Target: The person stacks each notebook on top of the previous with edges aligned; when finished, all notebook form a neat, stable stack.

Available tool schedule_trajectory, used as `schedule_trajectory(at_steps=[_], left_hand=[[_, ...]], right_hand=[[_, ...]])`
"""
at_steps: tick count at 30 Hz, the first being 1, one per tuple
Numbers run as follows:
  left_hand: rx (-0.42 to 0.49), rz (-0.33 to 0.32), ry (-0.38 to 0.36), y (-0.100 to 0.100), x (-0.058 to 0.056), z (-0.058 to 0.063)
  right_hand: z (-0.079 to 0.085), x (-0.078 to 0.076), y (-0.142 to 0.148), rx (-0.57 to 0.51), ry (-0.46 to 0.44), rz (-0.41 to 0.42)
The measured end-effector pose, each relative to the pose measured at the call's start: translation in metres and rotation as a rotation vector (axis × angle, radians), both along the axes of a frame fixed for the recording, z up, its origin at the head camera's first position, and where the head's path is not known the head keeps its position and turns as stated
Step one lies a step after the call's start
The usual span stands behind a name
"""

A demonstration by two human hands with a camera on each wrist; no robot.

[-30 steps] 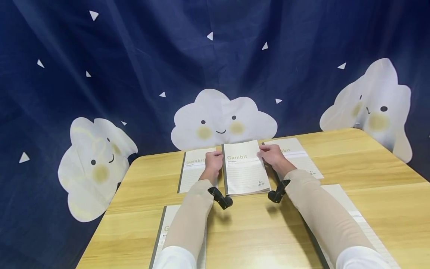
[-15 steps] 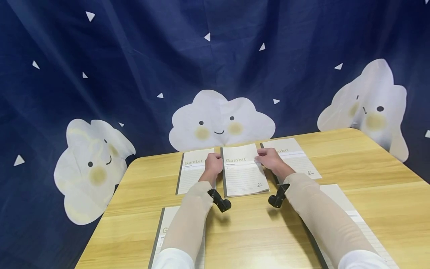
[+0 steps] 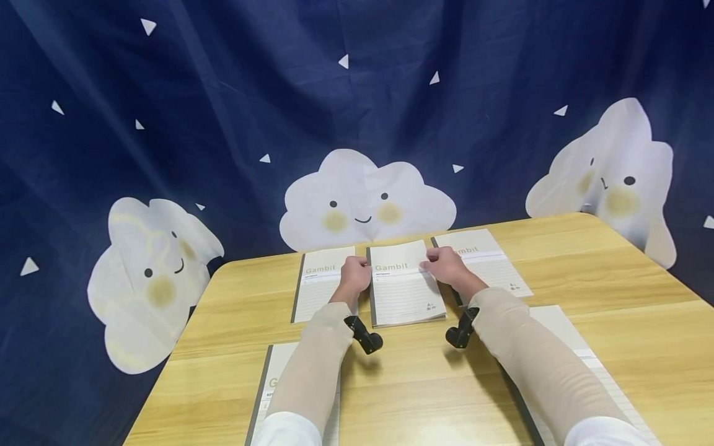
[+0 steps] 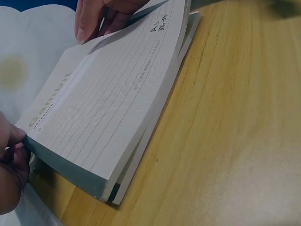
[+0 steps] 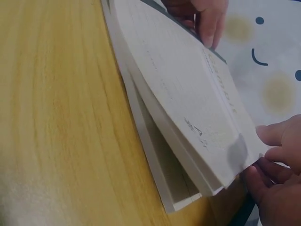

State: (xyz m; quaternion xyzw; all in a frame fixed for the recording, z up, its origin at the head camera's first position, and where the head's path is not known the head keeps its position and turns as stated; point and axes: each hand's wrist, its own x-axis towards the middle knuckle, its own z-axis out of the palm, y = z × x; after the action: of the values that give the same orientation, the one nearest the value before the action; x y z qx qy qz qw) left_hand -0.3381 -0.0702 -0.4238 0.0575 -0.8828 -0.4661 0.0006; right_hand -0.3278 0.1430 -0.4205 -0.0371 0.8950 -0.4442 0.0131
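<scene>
A white notebook [image 3: 407, 294] with a grey spine and "Gambit" on its cover is held at the middle of the table's far side. It lies over a second notebook [image 5: 157, 181], with a wedge-shaped gap between them at the near right corner in the right wrist view. My left hand [image 3: 355, 275] pinches the top notebook's spine, thumb above and fingers curled beside and below. At the opposite edge, my right hand [image 3: 448, 266] pinches the notebook near its upper right corner, other fingers curled underneath.
Similar notebooks lie back left [image 3: 315, 297] and back right [image 3: 493, 266]. A front left notebook [image 3: 273, 365] and a front right notebook [image 3: 586, 365] are partly under my forearms. The wooden table [image 3: 407, 390] ends at a dark blue curtain [image 3: 368, 105] with clouds.
The top notebook has come down slightly, both hands still holding its sides. My right hand has shifted a little toward me with it. The view has turned slightly.
</scene>
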Motion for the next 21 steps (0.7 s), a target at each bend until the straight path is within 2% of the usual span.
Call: schedule_trajectory(at_steps=[7,14,21], left_hand=[[-0.004,-0.032,-0.028,-0.0005,0.0031,0.0028],[-0.006,-0.038,-0.063,-0.0015,-0.0006,-0.0009],[0.011,-0.032,-0.048,-0.0021,-0.0026,-0.0014]], right_hand=[[0.0026,0.0027,-0.0006,0.025,-0.001,0.002],[0.0029,0.0028,0.0004,0.035,-0.01,0.017],[0.0006,0.0023,0.0011,0.028,-0.003,0.026]])
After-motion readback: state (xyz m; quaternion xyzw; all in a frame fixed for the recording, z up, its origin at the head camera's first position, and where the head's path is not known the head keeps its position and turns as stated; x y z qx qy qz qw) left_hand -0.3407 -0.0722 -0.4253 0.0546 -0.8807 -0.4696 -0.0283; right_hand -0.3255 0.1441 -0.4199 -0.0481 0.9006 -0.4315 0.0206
